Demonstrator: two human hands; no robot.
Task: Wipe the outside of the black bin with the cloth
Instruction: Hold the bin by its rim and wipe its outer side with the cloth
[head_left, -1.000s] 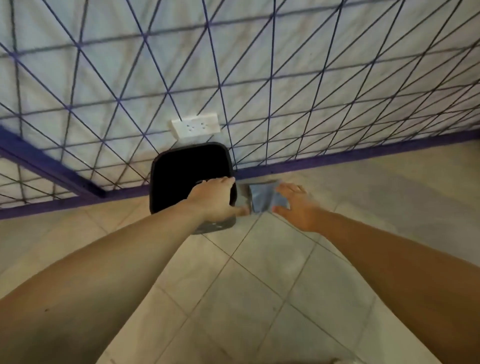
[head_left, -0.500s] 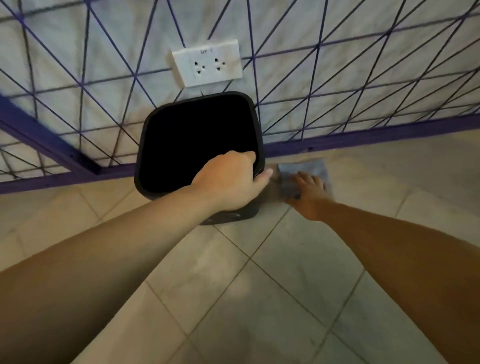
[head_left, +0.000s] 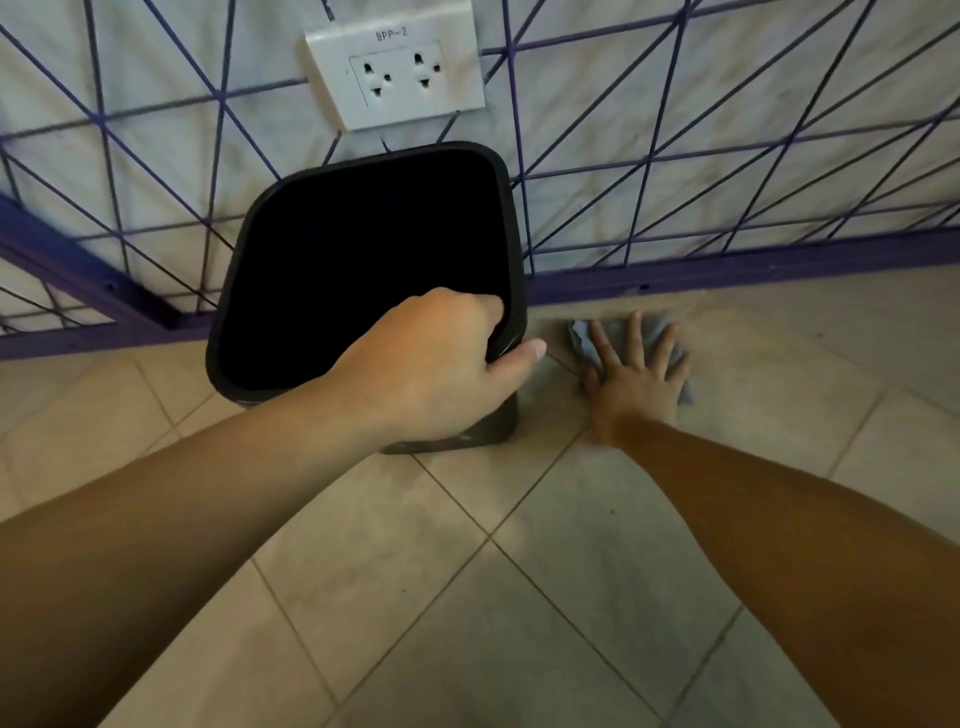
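L hand (head_left: 431, 364) grips the near-right corner of the black bin (head_left: 363, 270) at the rim: fingers curled over the edge into the dark inside, thumb stretched along the outside wall, pointing right. R hand (head_left: 636, 371) lies flat on the cloth (head_left: 581, 335), fingers straight and spread, palm down, pressing it to the floor (head_left: 519, 597). Cloth is grey-blue, mostly hidden under the hand; bits show at the L edge and past the fingertips, so its full shape is hard to make out. It sits just beside the bin's right side, apart from it, close to the purple skirting (head_left: 727, 270).

Bin stands upright on the tiled floor, back edge near the wall w/ purple diagonal line pattern. White double socket (head_left: 397, 67) on the wall just above the bin, label reads approx "8PP-2". Both forearms reach in from the bottom corners.
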